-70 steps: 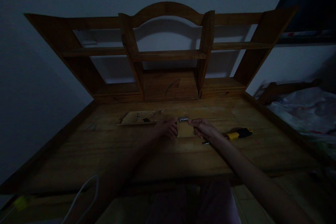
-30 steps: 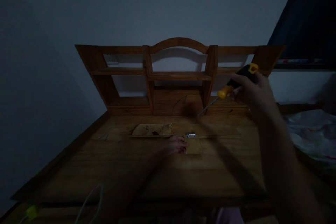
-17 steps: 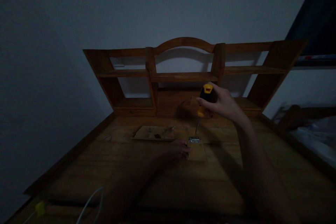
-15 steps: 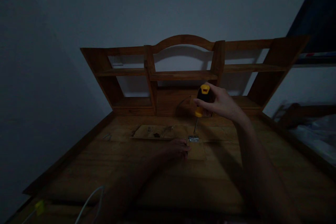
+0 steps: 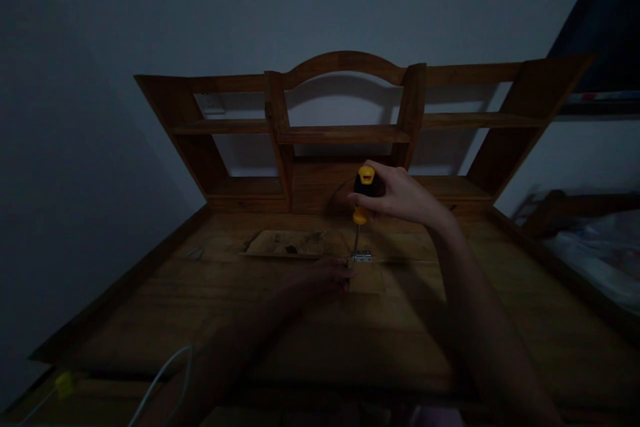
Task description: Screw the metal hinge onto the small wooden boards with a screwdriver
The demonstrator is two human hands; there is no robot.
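My right hand (image 5: pixel 393 192) is closed around the black and yellow handle of a screwdriver (image 5: pixel 364 195), held upright with its shaft pointing down. The screwdriver's tip meets the left part of a small silver hinge (image 5: pixel 363 256). Below the hinge lies a small flat wooden block (image 5: pixel 367 278), whose far edge the hinge rests along. My left hand (image 5: pixel 333 272) holds the left edge of this block, its fingers bent against it in shadow. Behind my left hand a longer wooden board (image 5: pixel 285 243) with dark stains lies on the desk.
The wooden desk (image 5: pixel 210 307) has a shelf unit (image 5: pixel 345 135) along its back, against the wall. A few small thin pieces (image 5: pixel 196 253) lie at the left. A white cable (image 5: pixel 163 373) loops near the front left, close to a yellow object (image 5: pixel 64 385).
My right hand has brought the screwdriver left and down, so its tip now reaches the left part of the hinge. My left hand stays at the block. The view has shifted slightly.
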